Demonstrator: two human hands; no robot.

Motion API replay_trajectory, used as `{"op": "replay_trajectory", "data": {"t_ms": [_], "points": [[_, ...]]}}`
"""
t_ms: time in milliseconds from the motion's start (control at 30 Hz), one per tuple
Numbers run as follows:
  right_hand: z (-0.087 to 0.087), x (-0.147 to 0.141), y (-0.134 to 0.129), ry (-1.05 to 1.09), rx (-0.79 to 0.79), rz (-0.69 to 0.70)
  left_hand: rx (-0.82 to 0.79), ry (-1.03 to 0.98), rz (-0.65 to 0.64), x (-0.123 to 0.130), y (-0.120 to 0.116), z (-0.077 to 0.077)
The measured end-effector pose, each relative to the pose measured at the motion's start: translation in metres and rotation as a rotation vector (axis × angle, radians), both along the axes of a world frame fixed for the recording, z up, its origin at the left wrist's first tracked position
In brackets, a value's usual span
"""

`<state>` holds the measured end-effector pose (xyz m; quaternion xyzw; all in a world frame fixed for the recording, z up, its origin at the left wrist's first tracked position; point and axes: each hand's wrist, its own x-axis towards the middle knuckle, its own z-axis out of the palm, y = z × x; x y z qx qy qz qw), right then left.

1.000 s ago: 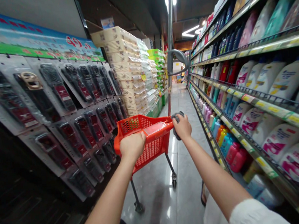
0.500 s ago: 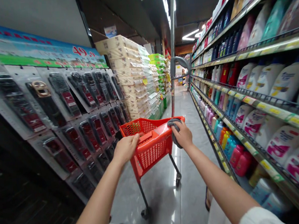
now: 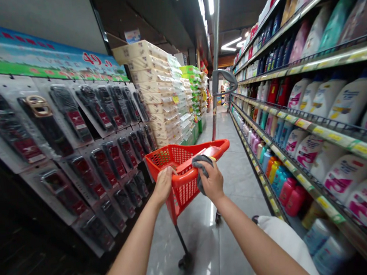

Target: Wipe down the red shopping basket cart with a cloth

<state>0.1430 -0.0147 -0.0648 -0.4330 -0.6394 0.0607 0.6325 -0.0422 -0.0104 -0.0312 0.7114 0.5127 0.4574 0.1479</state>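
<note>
A red plastic shopping cart with a perforated basket stands in front of me on dark legs with casters. My left hand is wrapped over the left end of its near rim, fingers closed on the edge. In my right hand is a grey cloth, pressed against the cart's handle side near the middle. A bit of yellow shows by the fingers of that hand. The cart's basket holds nothing that I can make out.
Packaged belts hang on a display at left. Stacked tissue packs stand beyond it. Shelves of shampoo bottles line the right side. A metal pole with a grey loop handle rises behind the cart. Grey tiled floor runs down the aisle.
My right hand has slid the cloth leftward along the cart's rim, from the right corner towards the middle. My left hand stays at the left end. The view has shifted slightly.
</note>
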Motion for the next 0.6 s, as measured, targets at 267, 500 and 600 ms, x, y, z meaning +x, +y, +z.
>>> {"op": "replay_trajectory", "data": {"t_ms": [267,500,600], "points": [[-0.007,-0.013,-0.011,0.201,0.031,-0.124,-0.104,-0.047,-0.073,0.038,0.001,0.005],[-0.009,0.024,-0.004,0.041,0.003,0.023,-0.179,-0.073,-0.166,0.025,0.000,0.008],[-0.001,0.036,0.006,0.129,-0.048,-0.038,-0.191,0.037,-0.080,0.011,0.010,0.003]]}}
